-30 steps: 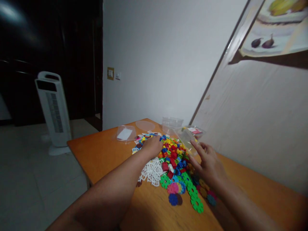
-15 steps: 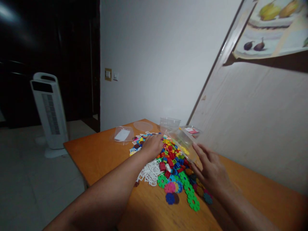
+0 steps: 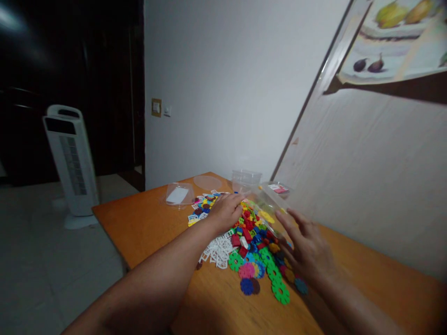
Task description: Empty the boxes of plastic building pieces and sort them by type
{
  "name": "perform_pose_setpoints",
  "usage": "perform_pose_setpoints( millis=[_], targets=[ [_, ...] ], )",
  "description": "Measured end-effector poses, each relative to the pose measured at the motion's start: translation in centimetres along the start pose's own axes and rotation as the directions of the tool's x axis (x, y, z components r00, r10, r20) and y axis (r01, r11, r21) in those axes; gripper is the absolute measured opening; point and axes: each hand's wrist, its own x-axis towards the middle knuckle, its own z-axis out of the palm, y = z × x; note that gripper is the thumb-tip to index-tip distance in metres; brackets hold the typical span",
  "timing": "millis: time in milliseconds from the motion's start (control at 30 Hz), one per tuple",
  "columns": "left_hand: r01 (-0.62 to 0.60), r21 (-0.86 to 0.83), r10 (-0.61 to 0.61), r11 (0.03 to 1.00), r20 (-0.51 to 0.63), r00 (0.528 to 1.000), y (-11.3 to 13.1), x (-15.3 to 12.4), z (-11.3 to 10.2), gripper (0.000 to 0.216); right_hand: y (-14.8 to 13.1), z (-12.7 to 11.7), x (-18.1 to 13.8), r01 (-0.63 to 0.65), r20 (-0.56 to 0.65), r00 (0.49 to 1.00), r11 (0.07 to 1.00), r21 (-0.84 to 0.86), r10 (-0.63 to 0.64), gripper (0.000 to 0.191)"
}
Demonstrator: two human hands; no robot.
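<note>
My left hand [image 3: 226,213] is closed, its fingers curled over the far part of a heap of small plastic toy pieces. Whatever its fingertips hold is hidden. To the right, my right hand [image 3: 307,242] is blurred, with its fingers apart beside a clear plastic container [image 3: 275,202] that has yellow pieces in it. Red building blocks [image 3: 247,232] lie between my hands. Closer to me are white lattice pieces [image 3: 219,251], green notched discs [image 3: 280,291] chained in a row, and pink notched discs [image 3: 246,270].
Toward the back of the wooden table [image 3: 139,228] are a clear tub [image 3: 246,179], a round clear lid [image 3: 207,182] and a clear tray [image 3: 188,194] with a white card [image 3: 177,196]. The wall borders the right side. A white tower fan [image 3: 71,163] stands on the floor at left.
My left hand has shifted slightly right toward the clear container. The fingers of my right hand have moved a little at the container's side. The heap looks nearly the same.
</note>
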Motion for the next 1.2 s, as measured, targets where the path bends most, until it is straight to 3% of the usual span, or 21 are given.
perform_pose_setpoints(
  millis=[67,100,133,200,300,333,400,567,700,933,1200],
  targets=[
    [0.099,-0.234,-0.101,0.967,0.002,0.995,0.3,0.2,0.2,0.047,0.1,-0.1,0.1,-0.052,-0.033,0.998,0.999,0.005,0.052,0.067],
    [0.171,-0.397,-0.169,0.902,0.039,0.985,0.6,0.3,0.3,0.046,0.0,-0.1,0.2,-0.076,-0.047,0.996,0.997,0.016,0.077,0.069],
    [0.242,-0.568,-0.225,0.787,0.101,0.969,0.9,0.4,0.3,0.044,-0.1,-0.1,0.2,-0.091,-0.056,0.994,0.995,0.035,0.093,0.071],
    [0.347,-0.833,-0.248,0.432,0.260,0.933,1.9,0.4,0.2,0.041,-0.5,0.0,0.3,-0.100,-0.063,0.992,0.991,0.086,0.105,0.073],
    [0.382,-0.920,-0.125,-0.093,0.391,0.912,3.4,0.1,-0.5,0.040,-1.5,0.5,0.2,-0.121,-0.065,0.989,0.979,0.164,0.133,0.075],
    [0.381,-0.902,-0.088,-0.205,0.405,0.910,3.8,-0.1,-0.7,0.042,-1.8,0.7,0.2,-0.131,-0.054,0.988,0.974,0.187,0.143,0.075],
    [0.375,-0.866,-0.049,-0.331,0.412,0.910,4.4,-0.3,-1.0,0.045,-2.4,1.1,0.2,-0.145,-0.021,0.988,0.963,0.229,0.154,0.074],
    [0.306,-0.847,-0.130,-0.434,0.396,0.909,4.6,-0.3,-1.0,0.048,-2.9,1.9,0.1,-0.140,-0.004,0.989,0.956,0.259,0.146,0.073],
    [0.293,-0.850,-0.215,-0.439,0.415,0.884,4.3,-0.1,-0.9,0.050,-3.0,2.3,0.1,-0.125,-0.009,0.991,0.956,0.264,0.132,0.072],
    [0.389,-0.850,-0.248,-0.355,0.486,0.838,4.3,-0.1,-0.4,0.060,-3.0,2.6,0.1,-0.174,-0.012,0.982,0.940,0.294,0.186,0.074],
    [0.470,-0.867,-0.146,-0.163,0.492,0.858,5.5,-0.8,0.5,0.065,-3.0,3.2,0.3,-0.147,-0.063,0.982,0.937,0.317,0.176,0.081]
  ],
)
